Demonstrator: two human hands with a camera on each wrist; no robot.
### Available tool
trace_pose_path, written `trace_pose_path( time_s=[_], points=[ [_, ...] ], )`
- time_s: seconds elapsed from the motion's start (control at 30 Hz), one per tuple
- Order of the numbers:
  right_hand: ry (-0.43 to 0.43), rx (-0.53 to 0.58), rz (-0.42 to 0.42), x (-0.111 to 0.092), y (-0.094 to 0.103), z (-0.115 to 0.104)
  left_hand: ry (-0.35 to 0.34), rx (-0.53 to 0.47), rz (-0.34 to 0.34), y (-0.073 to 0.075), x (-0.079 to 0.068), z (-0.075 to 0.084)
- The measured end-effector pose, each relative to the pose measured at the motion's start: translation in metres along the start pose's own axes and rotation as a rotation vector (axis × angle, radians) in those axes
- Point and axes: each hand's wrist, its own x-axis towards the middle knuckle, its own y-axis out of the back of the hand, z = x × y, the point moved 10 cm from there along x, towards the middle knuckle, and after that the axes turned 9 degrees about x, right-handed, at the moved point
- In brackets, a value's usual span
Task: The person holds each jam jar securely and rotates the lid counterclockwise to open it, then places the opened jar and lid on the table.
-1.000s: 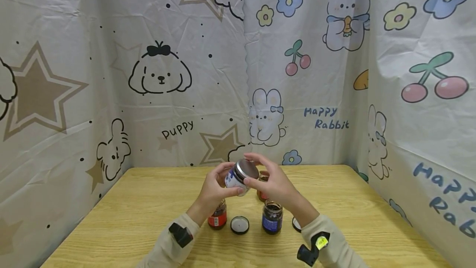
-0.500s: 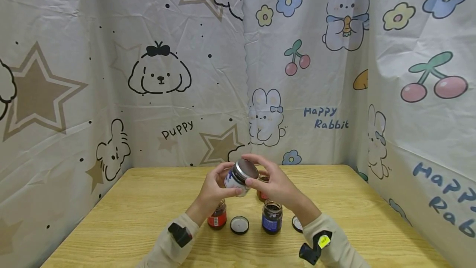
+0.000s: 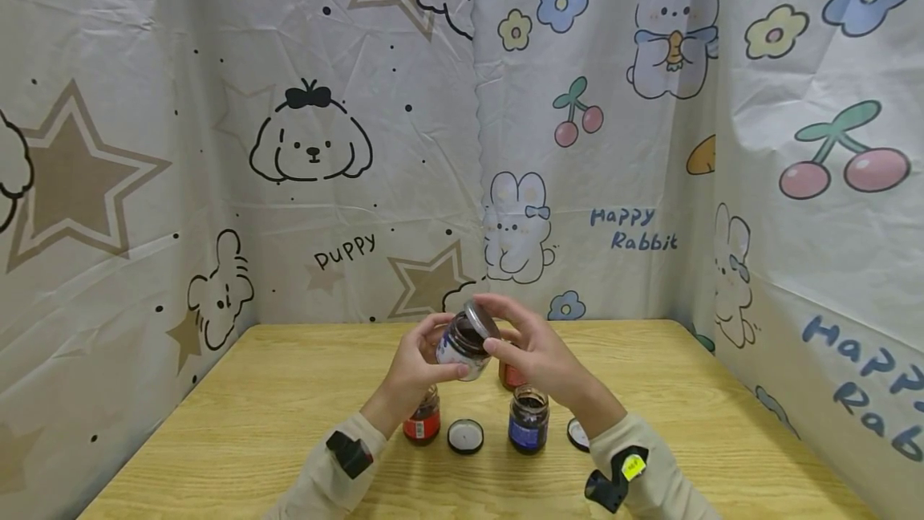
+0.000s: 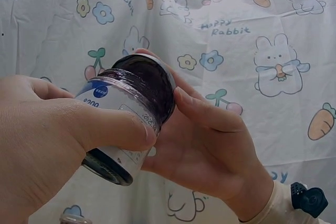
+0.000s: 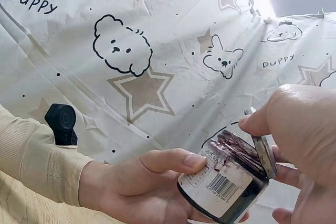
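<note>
My left hand (image 3: 415, 358) grips a glass jar (image 3: 453, 351) with a white and blue label, held tilted above the table. Dark residue coats its threaded neck, plain in the left wrist view. My right hand (image 3: 540, 350) pinches the silver-rimmed lid (image 3: 482, 320) by its edge, thumb on the near side. The lid stands at an angle off the mouth, its dark inside (image 4: 152, 74) facing the jar. From the right wrist, the jar's barcode label (image 5: 223, 187) shows beside the left thumb, with the lid's edge (image 5: 265, 157) close against the neck.
On the wooden table (image 3: 303, 456), a red-labelled jar (image 3: 422, 425) and an uncapped blue-labelled jar (image 3: 528, 430) stand below the hands. One lid (image 3: 465, 436) lies between them, another (image 3: 577, 434) beside the right sleeve. A further reddish jar (image 3: 511, 376) is partly hidden behind the right hand.
The lid, seated on the jar earlier, has come away from the mouth and tipped up to the right in my right hand. My left hand has hardly moved.
</note>
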Motion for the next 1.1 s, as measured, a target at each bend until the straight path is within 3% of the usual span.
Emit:
trace_pose_path(
  time_s=[0.47,0.8,1.1],
  points=[
    [-0.009,0.149,0.049,-0.003,0.012,0.004,-0.043,-0.081,-0.003,-0.002,0.000,0.007],
    [0.091,0.460,0.014,0.000,0.010,-0.004,-0.078,-0.127,-0.008,-0.002,-0.001,0.014],
    [0.136,0.623,0.111,0.000,0.018,0.004,-0.110,-0.218,-0.006,0.003,0.001,0.017]
  ],
)
